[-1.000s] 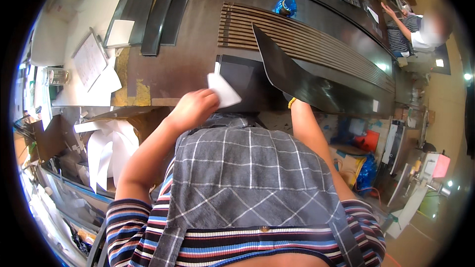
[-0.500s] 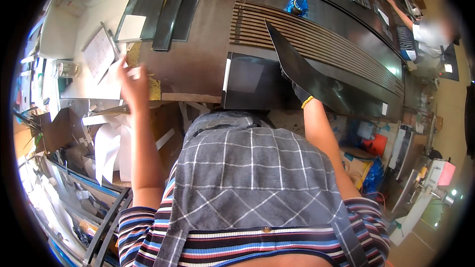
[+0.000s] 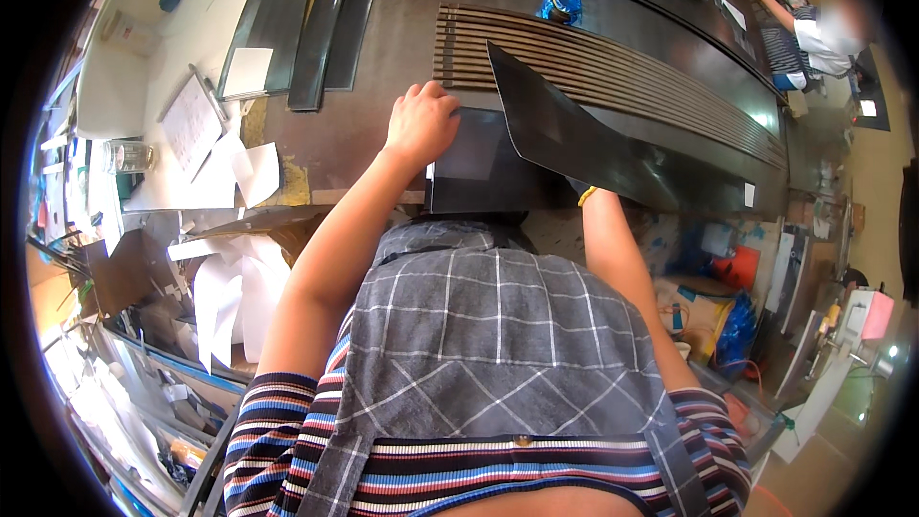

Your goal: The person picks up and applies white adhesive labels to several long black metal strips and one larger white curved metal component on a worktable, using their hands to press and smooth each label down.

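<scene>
The left grip (image 3: pixel 421 123) rests flat on the dark rectangular panel (image 3: pixel 479 165), the right grip hidden beneath the tilted black sheet (image 3: pixel 584 148) beside it; seemingly positioning sheets, next needing steady alignment.

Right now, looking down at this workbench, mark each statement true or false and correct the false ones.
1. The left hand rests on the upper left corner of a dark flat panel. True.
2. The right hand is in plain view, holding a cup. False: it is hidden under a long dark sheet that is tilted up.
3. A blue object lies beyond the ribbed strips. True.
4. White papers lie to the person's right. False: they lie to the left.
</scene>
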`<state>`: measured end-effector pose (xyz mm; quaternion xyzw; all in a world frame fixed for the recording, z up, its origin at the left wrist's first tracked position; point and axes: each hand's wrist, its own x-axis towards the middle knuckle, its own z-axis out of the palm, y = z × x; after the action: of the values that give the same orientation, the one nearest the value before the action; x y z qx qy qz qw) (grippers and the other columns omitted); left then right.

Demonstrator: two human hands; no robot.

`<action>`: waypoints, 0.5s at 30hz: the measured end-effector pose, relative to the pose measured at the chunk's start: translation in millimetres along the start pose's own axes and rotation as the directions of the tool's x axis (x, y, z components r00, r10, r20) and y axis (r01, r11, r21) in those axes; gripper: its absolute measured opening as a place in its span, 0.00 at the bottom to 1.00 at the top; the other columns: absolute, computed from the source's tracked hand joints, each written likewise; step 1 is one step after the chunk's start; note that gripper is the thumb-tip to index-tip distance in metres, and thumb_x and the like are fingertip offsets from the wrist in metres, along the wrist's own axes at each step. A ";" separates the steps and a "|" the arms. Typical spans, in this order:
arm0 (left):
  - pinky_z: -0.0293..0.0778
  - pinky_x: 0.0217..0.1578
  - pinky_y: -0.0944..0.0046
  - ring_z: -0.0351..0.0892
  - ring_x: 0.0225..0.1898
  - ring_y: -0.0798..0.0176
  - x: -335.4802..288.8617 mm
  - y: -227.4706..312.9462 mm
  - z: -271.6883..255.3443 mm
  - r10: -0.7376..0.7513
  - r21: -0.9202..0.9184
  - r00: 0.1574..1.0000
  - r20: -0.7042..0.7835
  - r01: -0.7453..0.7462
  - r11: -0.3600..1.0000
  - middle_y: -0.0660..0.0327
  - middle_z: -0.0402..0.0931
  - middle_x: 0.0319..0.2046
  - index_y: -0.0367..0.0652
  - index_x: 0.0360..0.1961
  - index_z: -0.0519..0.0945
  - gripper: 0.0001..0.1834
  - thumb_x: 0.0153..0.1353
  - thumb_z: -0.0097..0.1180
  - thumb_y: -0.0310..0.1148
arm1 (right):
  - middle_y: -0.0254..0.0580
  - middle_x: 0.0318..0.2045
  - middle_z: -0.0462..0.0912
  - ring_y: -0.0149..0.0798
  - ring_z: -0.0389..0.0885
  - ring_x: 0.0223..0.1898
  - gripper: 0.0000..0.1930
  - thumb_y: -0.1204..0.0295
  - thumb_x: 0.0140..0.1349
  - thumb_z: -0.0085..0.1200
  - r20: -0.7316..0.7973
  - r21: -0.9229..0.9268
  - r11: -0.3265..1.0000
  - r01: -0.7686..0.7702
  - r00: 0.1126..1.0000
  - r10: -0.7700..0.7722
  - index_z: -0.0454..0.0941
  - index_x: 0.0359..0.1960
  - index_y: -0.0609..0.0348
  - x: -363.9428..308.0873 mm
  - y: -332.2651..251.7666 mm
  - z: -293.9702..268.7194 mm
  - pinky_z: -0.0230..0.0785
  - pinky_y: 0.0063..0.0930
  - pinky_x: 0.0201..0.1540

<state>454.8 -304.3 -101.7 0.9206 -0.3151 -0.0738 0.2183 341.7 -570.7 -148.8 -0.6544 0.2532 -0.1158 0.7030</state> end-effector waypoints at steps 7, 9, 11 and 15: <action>0.69 0.50 0.55 0.71 0.49 0.50 -2.3 -4.7 12.2 -0.032 -0.159 0.995 -0.093 0.017 0.987 0.60 0.76 0.44 0.48 0.49 0.76 0.21 0.50 0.57 0.30 | 0.31 0.33 0.79 0.26 0.75 0.36 0.07 0.73 0.59 0.56 -0.005 -0.001 1.000 0.001 1.000 -0.001 0.78 0.38 0.60 -6.0 0.8 -0.8 0.66 0.20 0.41; 0.69 0.49 0.55 0.71 0.48 0.50 -2.4 -5.2 9.1 0.016 -0.125 0.997 -0.076 -0.025 0.992 0.60 0.77 0.45 0.48 0.50 0.76 0.23 0.49 0.57 0.29 | 0.31 0.33 0.79 0.26 0.75 0.36 0.07 0.73 0.59 0.56 -0.004 -0.002 1.000 0.000 1.000 0.000 0.78 0.38 0.60 -5.2 -0.1 -0.9 0.66 0.20 0.41; 0.69 0.49 0.54 0.72 0.46 0.49 -1.9 -5.5 6.8 0.074 -0.108 0.994 -0.080 -0.082 0.991 0.59 0.77 0.45 0.47 0.50 0.75 0.24 0.48 0.57 0.28 | 0.31 0.33 0.79 0.26 0.75 0.36 0.07 0.73 0.59 0.55 -0.009 -0.004 1.000 0.000 1.000 0.000 0.78 0.38 0.60 -6.3 -1.7 -2.3 0.66 0.20 0.41; 0.71 0.43 0.60 0.76 0.42 0.58 1.4 -9.5 6.6 0.036 -0.375 0.992 -0.123 -0.080 0.923 0.60 0.78 0.39 0.46 0.52 0.73 0.22 0.54 0.56 0.31 | 0.31 0.32 0.79 0.26 0.75 0.36 0.07 0.73 0.59 0.55 0.005 -0.008 1.000 -0.003 1.000 0.003 0.78 0.38 0.60 -5.0 -0.6 0.8 0.66 0.20 0.41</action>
<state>459.3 -300.8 -111.9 0.8540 -0.3090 -0.0745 0.4119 337.9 -567.6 -147.1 -0.6570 0.2529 -0.1123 0.7013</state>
